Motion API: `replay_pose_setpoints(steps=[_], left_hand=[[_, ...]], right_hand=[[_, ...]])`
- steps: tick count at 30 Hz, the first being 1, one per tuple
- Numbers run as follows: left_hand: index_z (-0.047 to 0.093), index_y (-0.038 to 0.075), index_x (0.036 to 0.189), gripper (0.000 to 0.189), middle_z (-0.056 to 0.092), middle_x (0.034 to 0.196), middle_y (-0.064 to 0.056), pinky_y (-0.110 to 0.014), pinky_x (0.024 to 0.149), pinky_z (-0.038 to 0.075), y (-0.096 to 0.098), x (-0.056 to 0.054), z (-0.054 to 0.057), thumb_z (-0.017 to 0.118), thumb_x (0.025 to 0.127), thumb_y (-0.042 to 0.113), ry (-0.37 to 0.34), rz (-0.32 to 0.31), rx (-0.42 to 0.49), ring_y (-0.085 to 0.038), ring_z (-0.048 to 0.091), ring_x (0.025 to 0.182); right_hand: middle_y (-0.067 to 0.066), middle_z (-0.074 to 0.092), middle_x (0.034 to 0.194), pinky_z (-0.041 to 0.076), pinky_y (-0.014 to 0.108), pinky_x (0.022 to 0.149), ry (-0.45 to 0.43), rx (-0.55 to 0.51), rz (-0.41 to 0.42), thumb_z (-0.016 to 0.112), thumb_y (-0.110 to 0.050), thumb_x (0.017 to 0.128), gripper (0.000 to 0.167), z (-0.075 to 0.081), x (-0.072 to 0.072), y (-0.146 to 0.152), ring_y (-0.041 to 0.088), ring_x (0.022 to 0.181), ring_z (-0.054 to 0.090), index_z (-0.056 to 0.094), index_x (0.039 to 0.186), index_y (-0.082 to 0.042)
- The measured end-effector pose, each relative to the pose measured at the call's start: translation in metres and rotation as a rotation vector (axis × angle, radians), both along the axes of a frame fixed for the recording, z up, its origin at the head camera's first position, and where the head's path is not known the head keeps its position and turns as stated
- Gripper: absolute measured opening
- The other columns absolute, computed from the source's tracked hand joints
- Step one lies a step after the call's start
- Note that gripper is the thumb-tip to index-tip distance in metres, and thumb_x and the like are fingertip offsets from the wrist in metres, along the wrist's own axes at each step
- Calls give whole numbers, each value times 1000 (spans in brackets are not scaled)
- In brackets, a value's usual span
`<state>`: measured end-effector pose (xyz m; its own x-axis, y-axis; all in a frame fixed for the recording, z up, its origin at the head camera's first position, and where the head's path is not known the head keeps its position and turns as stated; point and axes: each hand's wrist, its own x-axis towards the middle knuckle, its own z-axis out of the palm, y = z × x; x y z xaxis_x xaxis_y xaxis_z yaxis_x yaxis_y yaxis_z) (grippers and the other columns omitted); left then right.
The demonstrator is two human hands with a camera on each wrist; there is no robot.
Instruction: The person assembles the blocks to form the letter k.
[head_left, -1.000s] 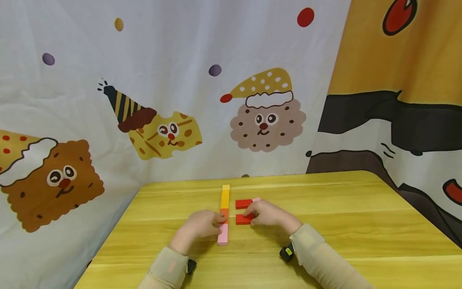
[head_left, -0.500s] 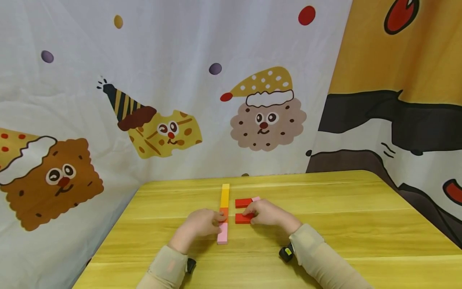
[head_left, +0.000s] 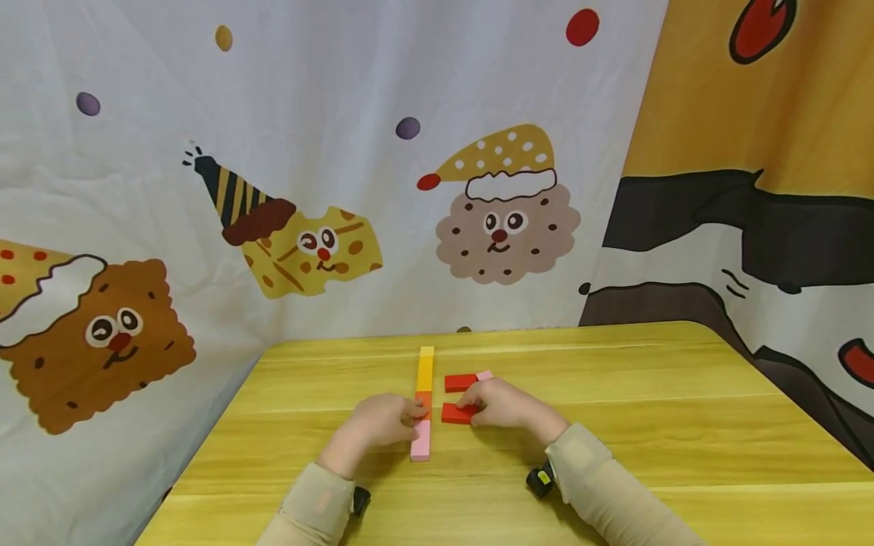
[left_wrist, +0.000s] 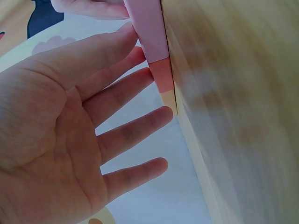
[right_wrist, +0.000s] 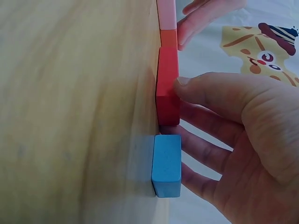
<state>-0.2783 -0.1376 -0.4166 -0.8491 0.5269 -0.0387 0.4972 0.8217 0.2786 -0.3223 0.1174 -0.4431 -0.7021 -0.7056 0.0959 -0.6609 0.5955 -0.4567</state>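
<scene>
A straight row of toy blocks runs away from the person: a pink block [head_left: 420, 446] nearest, then an orange block [head_left: 424, 397], then yellow blocks [head_left: 425, 371]. Beside this row, the left hand [head_left: 382, 422] has its fingers spread and mostly straight, with thumb and fingertips touching the row's left side around the pink and orange blocks. Right of the row, the right hand [head_left: 507, 409] pinches a red block [head_left: 454, 414], thumb on its near side. A blue block [right_wrist: 167, 165] stands close to that hand in the right wrist view; the head view hides it.
Another red block [head_left: 460, 383] lies just beyond the pinched one, with a pink block [head_left: 484, 375] at its right end. Wood-grain tabletop [head_left: 649, 394] surrounds the blocks. A printed cartoon curtain [head_left: 403, 68] hangs behind the table.
The right hand has slid the nearer red block slightly left, towards the row. The left hand stays in place at the row.
</scene>
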Motion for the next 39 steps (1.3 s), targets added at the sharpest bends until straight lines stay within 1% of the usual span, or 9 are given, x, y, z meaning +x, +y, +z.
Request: replay_pose_setpoints(steps=[4,11,17,20,28,36,39], left_hand=[[70,18,122,41,62,129,-1,-40,81,51,-1,0,0,76,82,25,-5,3,10,-26,63,106],[70,19,122,41,62,129,0,-39,79,51,0,0,1,77,82,25,-7,5,9,-26,63,105],[69,18,123,42,61,132,2,-43,86,50,1,0,2,76,82,23,-16,-1,11,-28,59,114],[69,18,124,42,61,131,2,-44,89,49,1,0,2,76,83,23,-17,-3,11,-28,58,116],[69,17,124,42,61,132,1,-45,91,48,0,0,1,75,83,23,-14,-6,10,-28,58,117],[69,15,123,42,61,132,0,-45,89,49,0,2,5,75,83,22,-15,-3,7,-29,58,116],[69,15,123,41,61,132,0,-44,89,49,1,3,6,75,83,22,-16,-1,8,-29,59,116]], right_hand=[[2,71,104,50,28,79,8,4,14,72,0,79,32,1,1,0,9,86,59,73,110,-4],[4,70,106,50,28,80,8,-4,24,72,0,80,31,3,4,-1,13,91,60,73,111,-3],[5,69,107,50,31,83,3,-6,24,73,-1,80,31,5,6,-3,14,94,61,72,111,-2],[6,69,108,50,32,85,6,-3,25,74,-2,80,31,5,7,-4,15,97,61,72,111,-2],[7,70,109,50,33,87,18,-1,44,74,-2,81,30,4,9,-8,16,100,62,72,111,-2],[8,69,112,49,35,92,30,19,46,73,-2,82,32,4,10,-11,18,105,61,71,113,-2],[8,69,113,49,36,92,28,21,42,73,-2,82,32,4,10,-12,20,106,61,71,114,-2]])
